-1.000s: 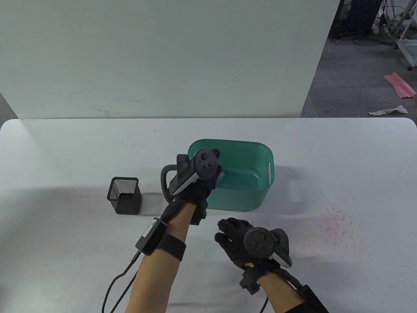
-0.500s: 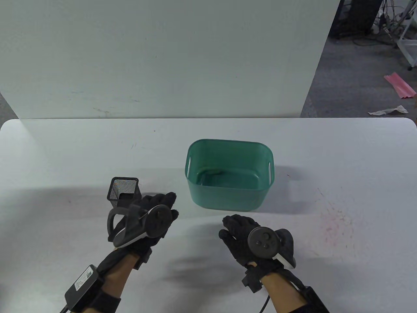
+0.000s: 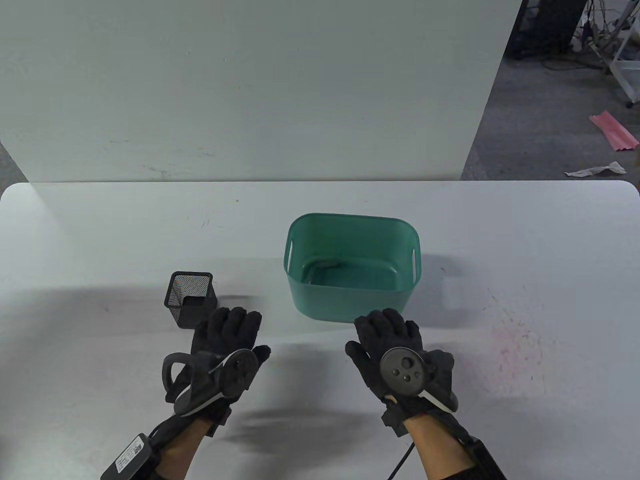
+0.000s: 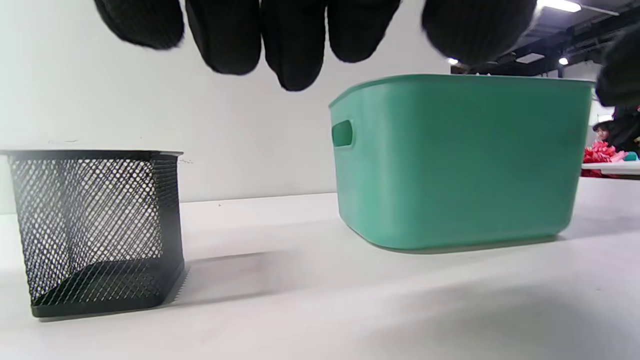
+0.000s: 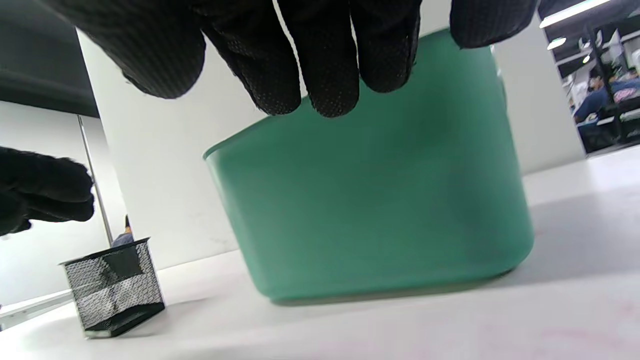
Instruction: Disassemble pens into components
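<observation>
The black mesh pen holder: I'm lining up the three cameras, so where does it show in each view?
Table view: the black mesh pen holder stands left of centre, just beyond the left hand.
Left wrist view: lower left, upright on the table.
Right wrist view: lower left corner, looking tilted.
Shared landmark: the green bin, always on the holder's right.

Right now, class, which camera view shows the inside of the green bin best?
The table view: it looks down into the green bin, showing its floor and both handle slots. The left wrist view and right wrist view show only its outer walls from table height.
</observation>
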